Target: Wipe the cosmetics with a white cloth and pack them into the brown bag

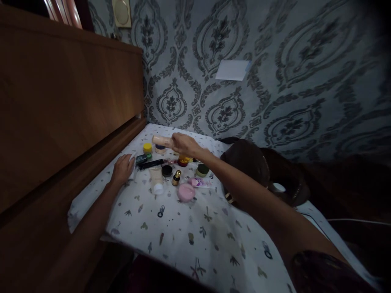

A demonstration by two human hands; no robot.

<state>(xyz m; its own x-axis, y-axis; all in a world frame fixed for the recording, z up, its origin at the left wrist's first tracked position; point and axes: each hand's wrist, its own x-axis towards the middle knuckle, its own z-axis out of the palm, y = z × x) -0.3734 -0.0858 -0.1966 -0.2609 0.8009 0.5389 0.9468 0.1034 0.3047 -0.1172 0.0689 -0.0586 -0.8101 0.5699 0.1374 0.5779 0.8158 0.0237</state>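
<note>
Gripping a beige tube (161,141) in closed fingers, right hand (185,144) partly hiding a dark-lidded jar (160,149), left hand (122,169) near a green bottle (144,158), its grip unclear, pink container (186,192) on printed cloth (177,236), brown bag (247,160) beside right forearm.

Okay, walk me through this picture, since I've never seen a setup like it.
There is no machine here: these are a person's own bare hands. The one picture comes from a camera worn on the head, looking forward and down.

The right hand holds a beige tube-shaped container. The left hand is lowered beside the small items; whether it grips anything is unclear.

On the patterned white cloth lie a round pink container, a small gold-topped bottle, a pale tube with a white cap and a yellow jar, among others.
</note>
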